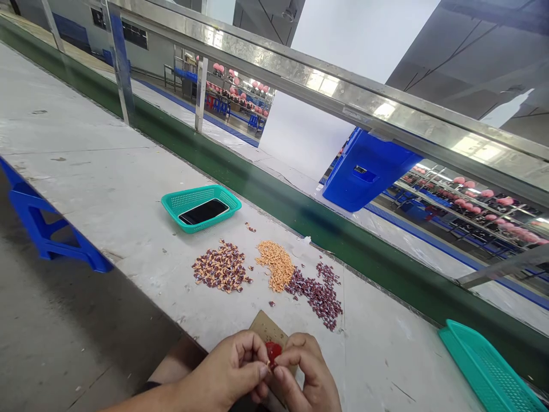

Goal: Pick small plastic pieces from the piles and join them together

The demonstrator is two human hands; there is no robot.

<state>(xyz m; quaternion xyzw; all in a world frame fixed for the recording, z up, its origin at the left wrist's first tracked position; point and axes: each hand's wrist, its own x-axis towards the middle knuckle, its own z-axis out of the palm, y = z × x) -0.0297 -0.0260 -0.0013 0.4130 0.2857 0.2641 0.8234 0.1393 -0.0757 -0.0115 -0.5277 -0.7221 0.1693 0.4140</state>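
My left hand [229, 372] and my right hand [305, 373] meet at the bottom of the view, their fingertips pinching a small red piece [273, 352] with a pale tip. Its exact form is partly hidden by my fingers. A piece of brown cardboard [266, 328] lies under and behind my hands. Just beyond it are several loose heaps of small pieces: a mixed purple-and-orange heap [222, 266], an orange heap [277, 265] and a dark purple heap [317, 296].
A teal plastic basket [176, 207] holds a black smartphone [203, 212]. Another teal basket [489, 369] sits at the lower right. The white bench has a green edge [274, 200] and a steel rail [326, 86] beyond it. A blue stool [47, 232] stands left.
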